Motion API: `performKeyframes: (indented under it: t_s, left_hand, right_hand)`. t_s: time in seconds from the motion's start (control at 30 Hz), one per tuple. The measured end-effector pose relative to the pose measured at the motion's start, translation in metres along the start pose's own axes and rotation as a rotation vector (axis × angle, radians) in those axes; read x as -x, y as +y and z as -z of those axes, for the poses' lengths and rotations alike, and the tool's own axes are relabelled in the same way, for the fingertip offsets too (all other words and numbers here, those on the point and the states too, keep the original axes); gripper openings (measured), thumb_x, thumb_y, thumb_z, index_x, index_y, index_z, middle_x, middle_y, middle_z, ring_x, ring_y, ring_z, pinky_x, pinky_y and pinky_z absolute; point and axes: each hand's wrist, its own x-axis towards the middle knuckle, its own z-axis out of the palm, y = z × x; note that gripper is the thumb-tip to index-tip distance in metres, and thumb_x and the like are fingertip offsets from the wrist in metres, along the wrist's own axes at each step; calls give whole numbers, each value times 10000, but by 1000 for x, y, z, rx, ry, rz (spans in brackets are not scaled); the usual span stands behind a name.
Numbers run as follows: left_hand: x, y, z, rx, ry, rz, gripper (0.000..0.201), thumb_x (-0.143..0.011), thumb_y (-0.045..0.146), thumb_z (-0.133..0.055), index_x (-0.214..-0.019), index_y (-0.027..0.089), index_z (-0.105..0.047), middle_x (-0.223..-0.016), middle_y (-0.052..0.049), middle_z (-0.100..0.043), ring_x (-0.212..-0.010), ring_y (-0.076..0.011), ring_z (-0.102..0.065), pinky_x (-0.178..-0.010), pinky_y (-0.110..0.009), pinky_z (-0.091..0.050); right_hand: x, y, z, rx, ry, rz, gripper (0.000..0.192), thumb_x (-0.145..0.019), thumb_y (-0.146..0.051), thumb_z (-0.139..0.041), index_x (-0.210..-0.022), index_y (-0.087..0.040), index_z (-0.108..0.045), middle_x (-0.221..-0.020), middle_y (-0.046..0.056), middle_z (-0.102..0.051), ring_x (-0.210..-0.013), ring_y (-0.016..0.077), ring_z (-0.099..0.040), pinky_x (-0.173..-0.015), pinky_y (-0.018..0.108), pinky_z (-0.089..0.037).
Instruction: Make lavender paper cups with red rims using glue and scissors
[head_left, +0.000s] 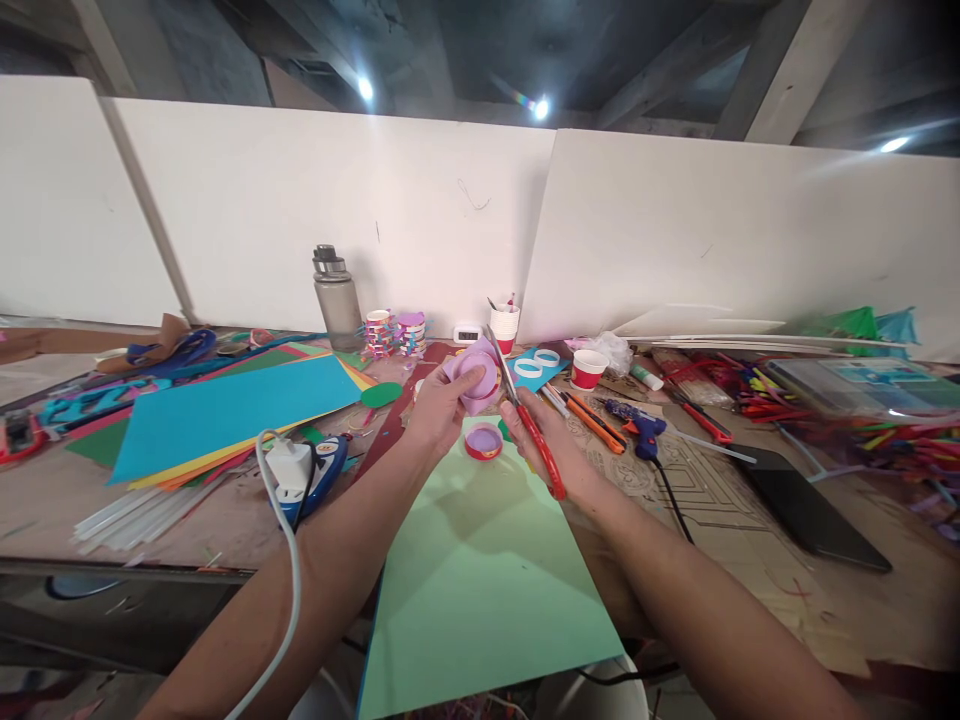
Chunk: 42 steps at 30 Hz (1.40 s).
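Observation:
My left hand (pixel 437 408) holds a lilac paper piece (pixel 474 375) with a round cut shape, raised above the table. My right hand (pixel 546 448) grips red-handled scissors (pixel 534 435), whose blades point up and touch the right edge of the lilac paper. Just below both hands a small red cup with a lilac paper disc on top (pixel 484 441) stands on a light green sheet (pixel 480 590). The green sheet lies in front of me and overhangs the table's near edge.
A stack of coloured sheets with a blue one on top (pixel 232 410) lies left. A glue gun with white plug (pixel 304 470) is beside it. A grey bottle (pixel 337 298), paper cups (pixel 587 368), orange cutters (pixel 592 420), a blue glue gun (pixel 637 425) and a black tablet (pixel 806 510) lie around.

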Motion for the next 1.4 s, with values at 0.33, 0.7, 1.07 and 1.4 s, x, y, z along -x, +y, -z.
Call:
performKeyframes:
  t_s: [0.33,0.7,1.07,1.4]
  left_hand:
    - [-4,5,5,-40,-36,8,428,-531,219,-972,-891,134,-757,-841,-38,-771,-743,-150,-696,-762,-282,-551]
    - [-7,13,5,-78,-51,0,444,-487,212,-976,-880,141,-782,-815,-36,-777,-734,-156,-702,-743,-263,-555]
    - [-4,8,3,-79,54,13,456,-471,241,-984,-862,151,-765,-821,-22,-761,-711,-131,-676,-661,-238,-528]
    - [-3,13,4,-154,-60,19,457,-512,274,-983,-896,150,-769,-817,-27,-759,-701,-141,-671,-678,-254,-514]
  right_hand:
    - [-1,-3,1,11,1,4,310,-972,-524,-522,-858,-238,-482,-697,-55,-436,-596,119,-404,-561,265,-368]
    - [1,-10,2,24,-23,-8,318,-967,-530,-519,-833,-243,-486,-655,-59,-428,-578,123,-397,-560,273,-363]
    - [-1,-10,3,105,-11,11,310,-966,-516,-507,-813,-247,-486,-651,-51,-460,-601,140,-431,-590,289,-385]
    - [0,-12,5,72,-3,34,283,-975,-517,-478,-861,-259,-511,-717,-30,-492,-640,157,-462,-626,303,-429]
